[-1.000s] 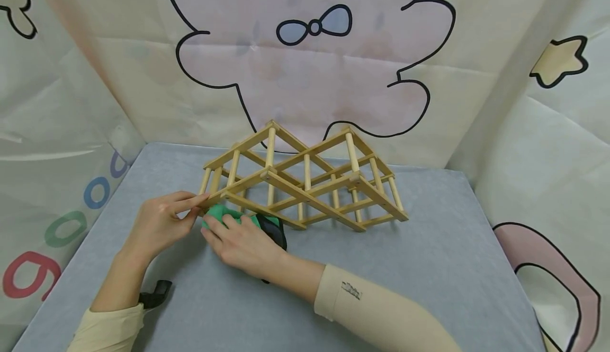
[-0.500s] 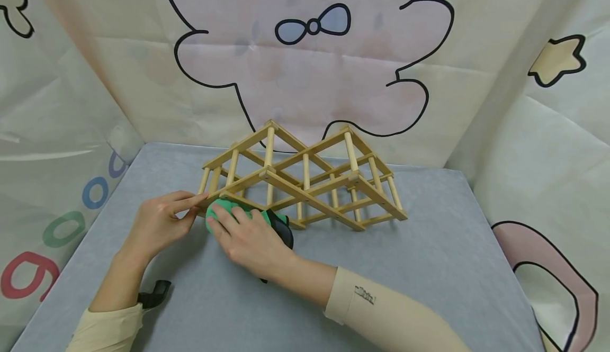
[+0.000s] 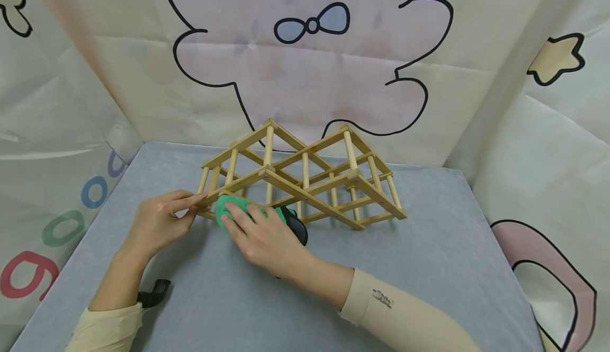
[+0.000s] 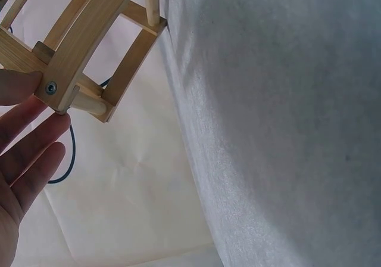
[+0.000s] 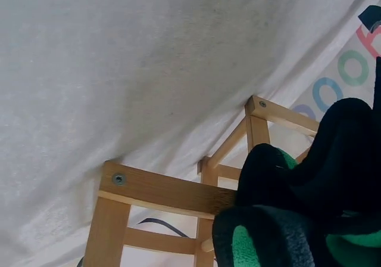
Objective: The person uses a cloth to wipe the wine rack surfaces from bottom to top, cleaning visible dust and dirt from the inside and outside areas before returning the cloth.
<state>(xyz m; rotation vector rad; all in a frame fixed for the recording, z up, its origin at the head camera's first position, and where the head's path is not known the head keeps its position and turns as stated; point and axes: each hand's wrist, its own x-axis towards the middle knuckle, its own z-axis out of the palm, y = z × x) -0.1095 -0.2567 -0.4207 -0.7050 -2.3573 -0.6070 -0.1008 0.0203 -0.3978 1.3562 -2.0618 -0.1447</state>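
Note:
A wooden lattice rack (image 3: pixel 311 199) of flat slats and round dowels stands on the table. My left hand (image 3: pixel 162 218) pinches its near left corner between thumb and fingers. In the left wrist view, the thumb of this hand (image 4: pixel 24 154) lies by a slat end with a screw. My right hand (image 3: pixel 272 243) holds a green cloth (image 3: pixel 226 210) with black parts against a low front slat. Dark fabric (image 5: pixel 333 165) with green patches covers part of the rack in the right wrist view, and the fingers are hidden there.
A blue-grey cloth covers the table (image 3: pixel 405 267). Behind it hangs a printed backdrop (image 3: pixel 314 66), with more printed sheets at both sides. A black strap piece (image 3: pixel 155 293) sticks out at the left wrist.
My right hand has slid to the right along the front slat with the green cloth. The left hand keeps its hold on the corner, and the rack stays nearly in place.

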